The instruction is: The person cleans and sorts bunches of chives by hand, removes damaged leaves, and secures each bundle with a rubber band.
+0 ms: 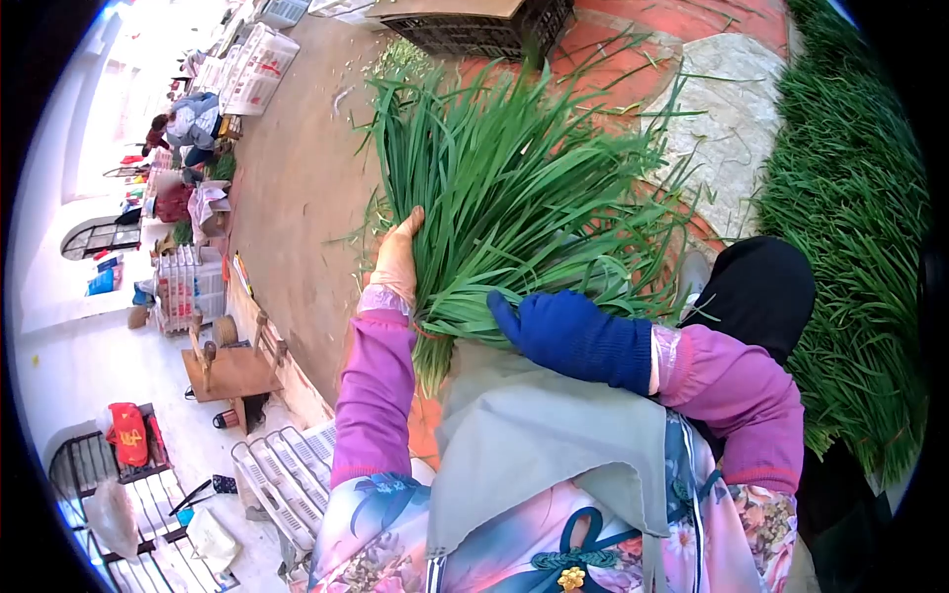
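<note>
A big bunch of garlic chives, with long flat green leaves fanned out away from me, rests across my lap. My left hand, bare, is closed against the bunch's left side; its thumb shows and the other fingers are hidden. On the near right side, my right hand in a dark blue knit glove grips the leaves low down, with its index finger stretched along them. A thin reddish band shows around the stalks near their pale cut ends. A grey apron lies beneath.
A long pile of chives lies along the right. Ahead stands a black crate with a board on it. A white crate and an upturned wooden stool are at left. Other people work by stacked white crates farther off.
</note>
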Motion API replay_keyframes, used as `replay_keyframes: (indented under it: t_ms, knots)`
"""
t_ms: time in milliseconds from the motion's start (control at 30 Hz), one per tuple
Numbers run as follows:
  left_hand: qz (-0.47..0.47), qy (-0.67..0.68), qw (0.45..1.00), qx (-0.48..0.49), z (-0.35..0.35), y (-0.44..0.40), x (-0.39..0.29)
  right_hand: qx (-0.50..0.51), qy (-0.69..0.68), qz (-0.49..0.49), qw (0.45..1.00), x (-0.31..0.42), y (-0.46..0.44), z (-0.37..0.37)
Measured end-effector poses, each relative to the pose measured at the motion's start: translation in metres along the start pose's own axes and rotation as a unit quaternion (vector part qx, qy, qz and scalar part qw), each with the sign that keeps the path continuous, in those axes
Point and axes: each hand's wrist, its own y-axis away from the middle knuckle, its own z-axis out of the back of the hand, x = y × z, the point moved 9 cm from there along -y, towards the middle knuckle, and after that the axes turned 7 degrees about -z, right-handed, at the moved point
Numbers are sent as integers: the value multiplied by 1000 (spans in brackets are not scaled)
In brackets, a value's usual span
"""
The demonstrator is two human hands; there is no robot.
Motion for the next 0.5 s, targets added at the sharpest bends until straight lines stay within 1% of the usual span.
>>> replay_keyframes:
  t_ms: [33,67,100,133,167,200,267,300,333,367,400,433,467,500]
  knots:
    - [2,0,1000,0,6,0,1,1,-1,-1,1000,0,0,0]
    - [-44,-68,992,92,0,-1,-6,15,15,-12,1000,-4,0,-1]
    - [-91,-133,969,185,-5,3,-12,30,32,-24,999,-8,0,-3]
    - [-136,-196,931,277,-12,12,-17,31,34,-28,999,-14,1,-3]
    - [-159,-187,909,336,-14,22,-20,24,21,-33,999,-22,1,0]
    - [-157,-186,908,341,-8,30,-22,17,8,-38,999,-30,0,2]
    - [-121,-194,899,373,2,49,-15,16,1,-65,998,-44,1,-3]
    - [-117,-221,899,359,15,49,-4,-18,-24,-91,995,-54,3,-11]
    - [-171,-276,857,399,4,62,-2,-52,-51,-116,991,-64,3,-7]
    - [-149,-264,874,379,0,67,10,-172,-172,-117,963,-77,5,13]
    - [-127,-252,890,357,-3,72,15,-172,-173,-122,962,-85,5,22]
    - [-123,-254,889,360,-5,73,10,-52,-121,-156,979,-96,4,13]
    - [-45,-246,906,342,-3,69,14,69,-65,-184,978,-108,8,4]
    - [32,-236,917,320,-1,67,18,-25,23,-189,981,-121,8,34]
